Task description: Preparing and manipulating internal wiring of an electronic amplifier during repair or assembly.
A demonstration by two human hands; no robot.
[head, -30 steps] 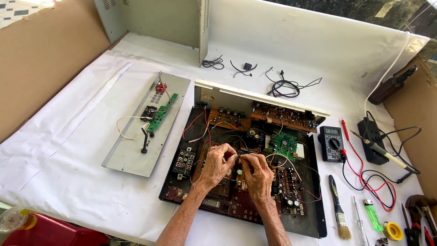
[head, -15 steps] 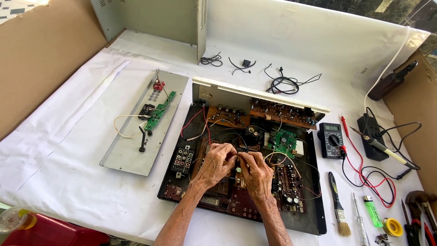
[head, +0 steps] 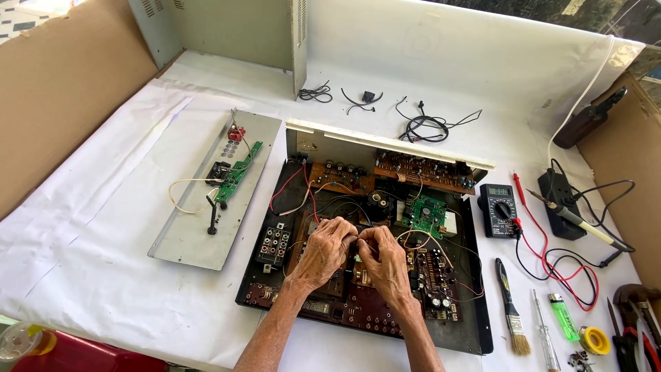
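The wires [head: 358, 238] sat over the middle of the open chassis [head: 482, 331], and both hands met on them. The left hand [head: 323, 251] and the right hand [head: 385, 258] had their fingertips pinched together at one spot, knuckle to knuckle; it looked as if a thin lead was nipped between them, though the lead itself was too small to make out. Against the views of a second and half a second earlier, the hands had barely moved: same place over the boards, same closed pinch. Only the camera had shifted a little. That suggested slow, fine work on one joint, not a reach for a tool.

Around the hands lay brown circuit boards, with a green board [head: 427, 213] just behind the right hand. Left of the chassis lay a grey panel [head: 186, 241] bearing a small green strip board. To the right were a multimeter [head: 499, 209] with red and black leads, a soldering iron [head: 585, 224], a brush [head: 509, 306], a screwdriver [head: 544, 331], a green lighter [head: 563, 315] and a solder reel [head: 593, 339]. All of these were untouched.
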